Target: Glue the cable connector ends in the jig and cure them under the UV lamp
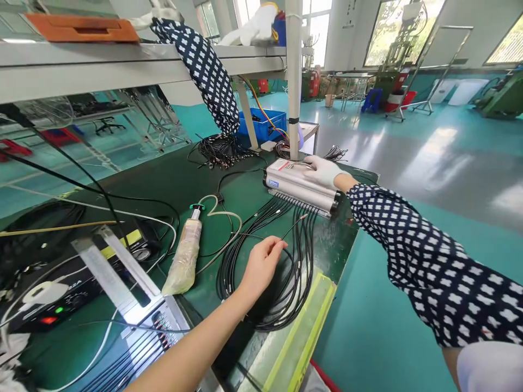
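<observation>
My bare left hand (265, 262) is closed in a pinch on a thin black cable (292, 225), whose copper-coloured tip points up and right. Below and around it lies a coiled bundle of black cables (300, 291). Several of these run to the slotted lower front edge of a silver metal box (302, 182) with dark end caps. On the box's top lies my right hand (322, 170), in a white glove, its fingers stretched out. A navy sleeve cover with white crosses (408, 239) covers my right forearm.
Left of the coil lies a plastic-wrapped syringe-like tube (186, 253). Further left are a black controller (61, 305) with lit buttons and a metal fixture (139, 305). A yellow-edged tray (300, 337) lines the front edge. A patterned sleeve cover (204, 71) hangs from the shelf (122, 68).
</observation>
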`<control>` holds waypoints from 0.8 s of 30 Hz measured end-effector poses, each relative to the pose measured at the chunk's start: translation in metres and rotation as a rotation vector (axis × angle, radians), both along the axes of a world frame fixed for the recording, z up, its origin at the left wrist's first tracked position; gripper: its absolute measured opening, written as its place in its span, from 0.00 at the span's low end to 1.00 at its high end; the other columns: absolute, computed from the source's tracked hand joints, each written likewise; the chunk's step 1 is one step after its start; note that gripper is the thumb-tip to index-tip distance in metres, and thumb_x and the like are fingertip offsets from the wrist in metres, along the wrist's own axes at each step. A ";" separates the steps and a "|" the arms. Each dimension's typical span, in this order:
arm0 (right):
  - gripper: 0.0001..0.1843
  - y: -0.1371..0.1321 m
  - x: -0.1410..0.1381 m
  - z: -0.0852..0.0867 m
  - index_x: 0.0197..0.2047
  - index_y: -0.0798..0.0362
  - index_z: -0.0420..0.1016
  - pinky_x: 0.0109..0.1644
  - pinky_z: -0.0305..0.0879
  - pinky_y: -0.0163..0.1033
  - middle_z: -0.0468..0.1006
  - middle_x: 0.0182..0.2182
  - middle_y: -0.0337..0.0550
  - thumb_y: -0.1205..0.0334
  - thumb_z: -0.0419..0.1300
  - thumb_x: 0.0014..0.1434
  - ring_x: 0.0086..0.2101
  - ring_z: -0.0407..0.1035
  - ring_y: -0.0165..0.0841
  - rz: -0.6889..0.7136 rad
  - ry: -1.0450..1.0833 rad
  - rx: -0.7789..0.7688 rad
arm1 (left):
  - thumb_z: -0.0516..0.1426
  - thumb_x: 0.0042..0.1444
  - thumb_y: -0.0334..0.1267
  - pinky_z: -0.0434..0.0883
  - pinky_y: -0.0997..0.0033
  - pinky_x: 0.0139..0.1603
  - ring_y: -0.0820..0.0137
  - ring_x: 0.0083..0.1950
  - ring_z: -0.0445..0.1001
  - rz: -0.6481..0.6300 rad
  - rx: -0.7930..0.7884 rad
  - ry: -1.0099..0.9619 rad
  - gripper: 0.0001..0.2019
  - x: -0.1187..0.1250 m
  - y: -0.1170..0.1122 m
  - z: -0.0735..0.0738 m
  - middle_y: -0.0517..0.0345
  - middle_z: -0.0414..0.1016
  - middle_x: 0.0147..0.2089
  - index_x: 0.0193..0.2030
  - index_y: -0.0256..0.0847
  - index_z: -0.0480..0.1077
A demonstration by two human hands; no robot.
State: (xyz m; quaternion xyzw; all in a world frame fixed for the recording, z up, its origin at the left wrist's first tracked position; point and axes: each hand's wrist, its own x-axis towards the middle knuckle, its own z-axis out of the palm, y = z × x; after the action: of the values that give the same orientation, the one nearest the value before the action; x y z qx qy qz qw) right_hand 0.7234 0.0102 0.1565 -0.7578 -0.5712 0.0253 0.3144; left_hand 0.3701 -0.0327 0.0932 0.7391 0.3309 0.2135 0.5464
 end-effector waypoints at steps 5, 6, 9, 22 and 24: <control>0.26 0.050 0.027 -0.013 0.59 0.55 0.77 0.64 0.69 0.47 0.80 0.55 0.47 0.66 0.60 0.56 0.52 0.75 0.40 0.058 0.092 0.006 | 0.54 0.64 0.51 0.52 0.74 0.28 0.73 0.27 0.57 -0.023 -0.022 0.031 0.18 0.002 0.013 -0.009 0.64 0.60 0.25 0.38 0.37 0.75; 0.26 0.057 0.035 -0.009 0.59 0.56 0.77 0.63 0.69 0.46 0.81 0.54 0.47 0.66 0.60 0.56 0.51 0.76 0.40 0.065 0.106 0.010 | 0.54 0.64 0.52 0.52 0.73 0.28 0.73 0.27 0.57 -0.028 -0.037 0.044 0.19 0.001 0.016 -0.011 0.64 0.59 0.24 0.39 0.37 0.75; 0.28 0.072 0.063 0.004 0.60 0.58 0.77 0.60 0.72 0.48 0.83 0.49 0.48 0.67 0.61 0.55 0.46 0.77 0.40 0.060 0.142 0.022 | 0.52 0.65 0.55 0.53 0.73 0.28 0.72 0.27 0.56 -0.043 -0.082 0.075 0.22 0.002 0.027 -0.017 0.65 0.57 0.24 0.43 0.37 0.75; 0.27 0.088 0.120 -0.040 0.60 0.56 0.77 0.57 0.74 0.48 0.83 0.50 0.47 0.67 0.60 0.56 0.43 0.78 0.38 0.061 0.203 0.046 | 0.49 0.66 0.58 0.55 0.71 0.30 0.71 0.28 0.58 -0.120 -0.093 0.161 0.24 0.041 0.056 -0.034 0.65 0.58 0.25 0.44 0.37 0.73; 0.27 0.085 0.121 -0.047 0.60 0.56 0.77 0.59 0.73 0.47 0.82 0.52 0.47 0.66 0.59 0.57 0.46 0.77 0.39 0.068 0.191 0.060 | 0.49 0.65 0.58 0.55 0.71 0.30 0.71 0.28 0.58 -0.122 -0.105 0.163 0.24 0.046 0.056 -0.035 0.65 0.58 0.25 0.43 0.37 0.73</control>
State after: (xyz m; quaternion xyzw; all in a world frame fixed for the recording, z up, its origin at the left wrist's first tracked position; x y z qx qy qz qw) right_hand 0.8440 0.0951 0.1092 -0.7222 -0.5645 0.0910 0.3891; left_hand 0.4164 0.0231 0.0586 0.7433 0.3393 0.1012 0.5675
